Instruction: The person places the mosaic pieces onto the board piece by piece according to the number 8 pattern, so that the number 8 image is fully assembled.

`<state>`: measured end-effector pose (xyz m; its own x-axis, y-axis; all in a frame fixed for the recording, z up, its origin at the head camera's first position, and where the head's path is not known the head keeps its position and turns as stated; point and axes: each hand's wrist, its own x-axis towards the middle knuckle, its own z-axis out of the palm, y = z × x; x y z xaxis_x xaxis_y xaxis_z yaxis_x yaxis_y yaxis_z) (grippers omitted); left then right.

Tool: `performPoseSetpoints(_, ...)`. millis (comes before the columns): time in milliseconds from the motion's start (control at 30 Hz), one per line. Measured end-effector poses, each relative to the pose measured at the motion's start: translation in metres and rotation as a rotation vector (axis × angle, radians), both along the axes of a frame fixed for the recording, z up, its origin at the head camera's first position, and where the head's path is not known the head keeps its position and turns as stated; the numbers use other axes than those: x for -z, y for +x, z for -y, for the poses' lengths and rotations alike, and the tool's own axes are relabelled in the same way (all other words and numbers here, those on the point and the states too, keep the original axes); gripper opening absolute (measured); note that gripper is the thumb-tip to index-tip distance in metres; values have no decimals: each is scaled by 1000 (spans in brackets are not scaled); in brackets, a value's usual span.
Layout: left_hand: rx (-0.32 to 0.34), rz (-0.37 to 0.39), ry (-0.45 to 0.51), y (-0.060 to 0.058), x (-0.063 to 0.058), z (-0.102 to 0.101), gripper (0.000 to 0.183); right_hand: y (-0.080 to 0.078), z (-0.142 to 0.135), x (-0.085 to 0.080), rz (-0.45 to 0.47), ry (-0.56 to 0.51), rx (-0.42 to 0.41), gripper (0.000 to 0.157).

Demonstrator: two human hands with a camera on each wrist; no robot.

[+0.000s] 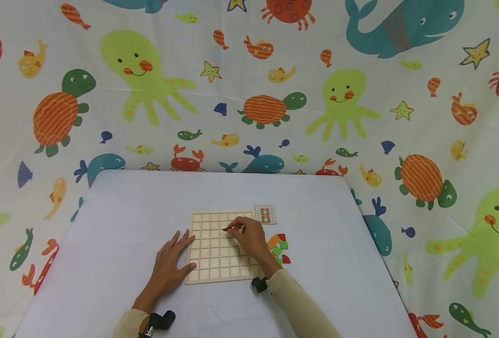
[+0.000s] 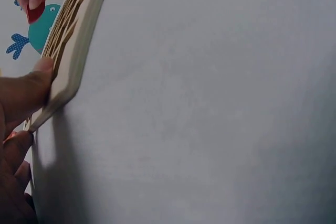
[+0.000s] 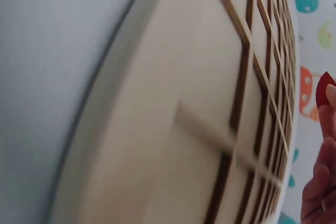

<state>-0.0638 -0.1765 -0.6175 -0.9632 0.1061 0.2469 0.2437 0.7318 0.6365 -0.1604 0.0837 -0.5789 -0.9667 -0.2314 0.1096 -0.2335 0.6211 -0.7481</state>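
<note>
A wooden grid board (image 1: 204, 263) with square cells lies on the white table. Between thumb and fingers, my right hand (image 1: 249, 234) pinches a small red piece (image 1: 226, 229) above the board's upper middle cells. That red piece (image 3: 322, 92) shows a curved edge and a pointed tip in the right wrist view. My left hand (image 1: 169, 263) is spread at the board's left side, its fingertips and thumb touching the rim. In the left wrist view, the left thumb (image 2: 31, 90) lies against the board's rim (image 2: 79, 51). The cells beneath my right hand are hidden.
Right of the board lie loose pieces: an orange piece (image 1: 273, 241), a green piece (image 1: 284, 245), a red piece (image 1: 286, 259) and several others, partly behind my right forearm. A pattern card (image 1: 272, 220) with a printed grid lies at the board's top right corner.
</note>
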Motion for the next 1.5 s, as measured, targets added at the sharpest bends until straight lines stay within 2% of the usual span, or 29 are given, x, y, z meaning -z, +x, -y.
performPoseSetpoints(133,3,29,-2,-1,0,-1,78,-6,19,4,0,33,-19,6)
performPoseSetpoints(233,11,67,2,-1,-1,-2,79,-12,29,8,-11,111,-18,5)
performPoseSetpoints(333,15,103,3,-2,-2,-2,81,-16,34,8,-32,177,-33,4)
performPoseSetpoints(467,12,127,-8,-2,-4,-2,81,-21,37,6,-38,210,-66,7)
performPoseSetpoints(700,15,127,-8,-2,-7,-2,80,-23,38,-2,-28,212,-54,7)
performPoseSetpoints(900,8,67,-12,-1,-7,-2,78,-27,44,1,-29,262,-26,15)
performPoseSetpoints(1067,19,76,-7,-1,-7,-3,79,-26,47,2,15,253,-46,10)
performPoseSetpoints(1300,14,107,-13,-2,-6,-2,81,-25,46,2,9,241,-65,11)
performPoseSetpoints(1500,7,116,-21,-2,-3,1,81,-20,34,-5,54,152,-29,14)
